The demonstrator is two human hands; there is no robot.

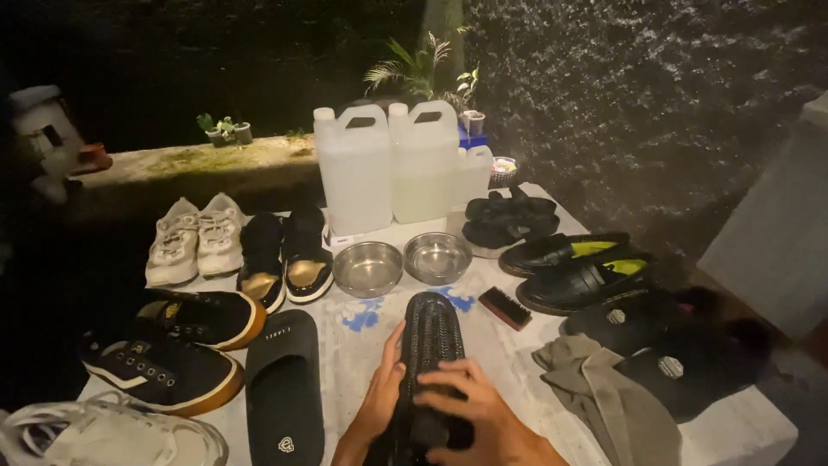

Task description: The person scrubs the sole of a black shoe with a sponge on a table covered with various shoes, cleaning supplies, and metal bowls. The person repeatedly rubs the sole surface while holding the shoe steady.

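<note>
A black woven slipper [429, 345] is held sole-up at the near middle of the counter [742, 427]. It is steadied along its left edge by the left hand [382, 393], fingers flat, grip open against the side. The right hand [466, 406] is laid over the heel end, grip closed around something dark; what is held cannot be told. A matching black slide [283, 388] is set just left of it. Two steel bowls [401, 263] are placed beyond the toe, with a small brush [504, 308] near on the right. A grey cloth [595, 388] is bunched at the right. White jugs [388, 168] are stood behind the bowls.
</note>
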